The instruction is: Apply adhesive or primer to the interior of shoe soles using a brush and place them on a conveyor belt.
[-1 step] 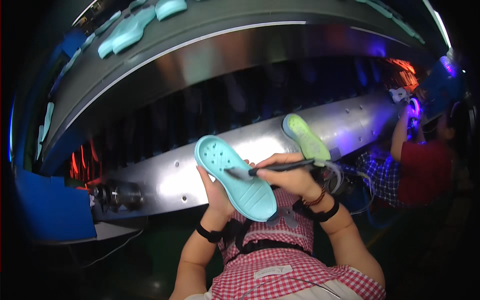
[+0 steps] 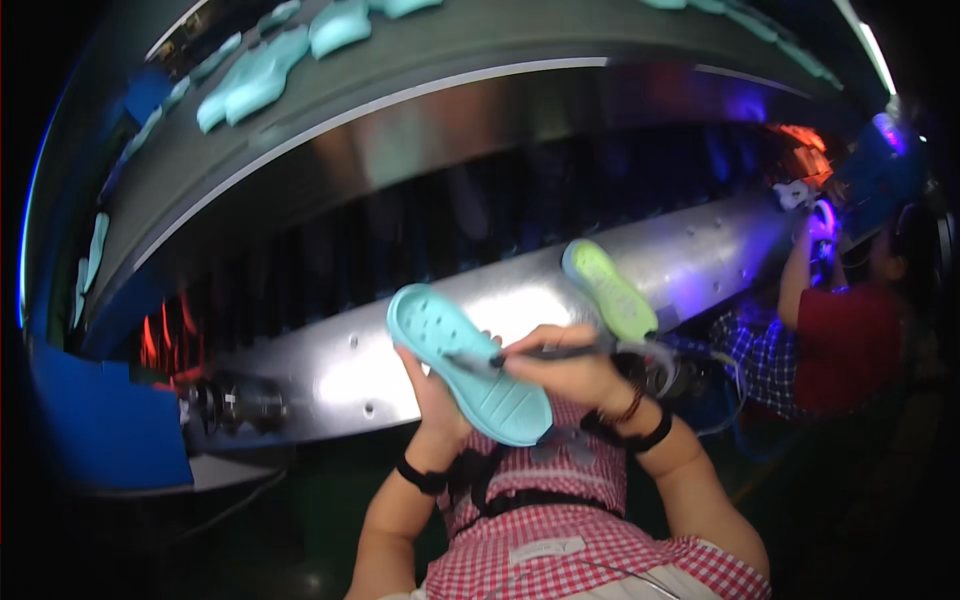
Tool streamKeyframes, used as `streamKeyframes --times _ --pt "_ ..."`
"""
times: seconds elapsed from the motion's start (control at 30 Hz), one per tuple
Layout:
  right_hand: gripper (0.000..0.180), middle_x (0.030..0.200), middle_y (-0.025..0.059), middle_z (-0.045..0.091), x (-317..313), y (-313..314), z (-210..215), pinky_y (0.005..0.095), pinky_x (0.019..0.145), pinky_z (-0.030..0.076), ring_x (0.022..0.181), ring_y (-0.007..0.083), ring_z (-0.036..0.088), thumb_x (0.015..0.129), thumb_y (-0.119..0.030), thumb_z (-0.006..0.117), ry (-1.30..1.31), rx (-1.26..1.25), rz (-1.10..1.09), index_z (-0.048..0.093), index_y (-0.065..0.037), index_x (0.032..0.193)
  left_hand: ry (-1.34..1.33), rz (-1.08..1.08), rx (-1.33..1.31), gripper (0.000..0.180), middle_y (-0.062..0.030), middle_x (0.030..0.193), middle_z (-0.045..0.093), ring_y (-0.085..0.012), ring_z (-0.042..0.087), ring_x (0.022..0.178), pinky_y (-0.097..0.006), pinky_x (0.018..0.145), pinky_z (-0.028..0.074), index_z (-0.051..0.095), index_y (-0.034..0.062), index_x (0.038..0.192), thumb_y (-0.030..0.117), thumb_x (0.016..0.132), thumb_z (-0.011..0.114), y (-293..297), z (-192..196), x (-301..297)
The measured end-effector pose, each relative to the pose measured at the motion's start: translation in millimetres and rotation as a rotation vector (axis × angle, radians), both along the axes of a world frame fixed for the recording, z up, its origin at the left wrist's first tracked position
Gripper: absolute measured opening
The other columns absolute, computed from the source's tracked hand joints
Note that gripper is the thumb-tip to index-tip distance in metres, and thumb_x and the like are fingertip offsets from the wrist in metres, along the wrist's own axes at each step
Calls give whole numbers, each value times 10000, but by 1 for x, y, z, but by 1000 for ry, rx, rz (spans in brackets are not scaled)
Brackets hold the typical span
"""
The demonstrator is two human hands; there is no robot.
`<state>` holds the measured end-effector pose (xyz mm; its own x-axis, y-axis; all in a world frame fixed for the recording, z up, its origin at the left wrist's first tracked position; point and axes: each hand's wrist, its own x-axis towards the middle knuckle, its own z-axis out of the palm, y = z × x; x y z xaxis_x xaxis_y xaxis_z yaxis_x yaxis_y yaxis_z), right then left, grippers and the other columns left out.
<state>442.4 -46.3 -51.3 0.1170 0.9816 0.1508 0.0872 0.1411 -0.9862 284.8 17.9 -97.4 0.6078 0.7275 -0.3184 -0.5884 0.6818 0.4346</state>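
Observation:
My left hand (image 2: pixel 437 400) grips a turquoise shoe sole (image 2: pixel 502 395) from below and along its left edge. Its inner face is turned up, with small holes at the far end and ribs at the near end. In my right hand (image 2: pixel 572 378) is a brush with a dark handle (image 2: pixel 560 352). Its blurred bristles (image 2: pixel 468 362) meet the sole's middle. Just past my right hand, a second sole (image 2: pixel 612 290), yellow-green on top with a turquoise edge, lies on the metal ledge (image 2: pixel 325 375).
Turquoise soles (image 2: pixel 262 78) ride on the conveyor belt (image 2: pixel 480 45) beyond the ledge. A clear tube (image 2: pixel 668 362) curves beside my right hand. A dark cylindrical fitting (image 2: pixel 245 402) stands near a blue panel (image 2: pixel 110 420) at left. A co-worker in red (image 2: pixel 850 345) sits at right.
My right hand and the brush have shifted slightly left and down. In the picture, the held sole's far end sits a little lower, and the belt soles have shifted slightly.

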Motion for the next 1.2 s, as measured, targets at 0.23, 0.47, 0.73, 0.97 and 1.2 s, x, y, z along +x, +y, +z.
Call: streamKeyframes --times 0.23,0.47,0.73,0.97,1.2 --pt "169 803 94 636 4 -16 -15 323 673 470 738 236 602 738 -83 630 -489 286 330 618 -33 898 91 239 108 816 -106 876 593 -280 592 782 -429 720 491 490 75 1057 765 745 185 27 -15 -5" --pt "215 898 110 640 16 14 11 235 698 465 780 139 597 756 -121 663 -41 -85 152 646 -24 947 5 226 159 789 -130 864 588 -279 576 813 -415 765 472 497 60 1040 739 771 198 21 -7 8" --pt "223 822 97 637 -10 10 -17 231 677 458 750 140 592 761 -128 667 -87 -43 33 655 -53 970 24 182 36 817 -138 889 573 -289 568 840 -424 793 460 487 59 1076 758 751 218 17 -16 10" --pt "216 838 86 641 -1 13 -17 222 700 453 762 125 589 769 -119 660 -37 -69 124 654 -34 967 96 242 35 824 -122 915 558 -282 554 869 -449 812 451 471 76 1089 777 732 225 19 -12 12" --pt "207 858 71 652 4 18 -13 223 719 461 816 98 585 772 -123 660 142 -154 70 653 -22 952 17 291 56 814 -132 913 549 -279 544 857 -500 806 440 475 83 1063 781 727 228 24 -13 12"
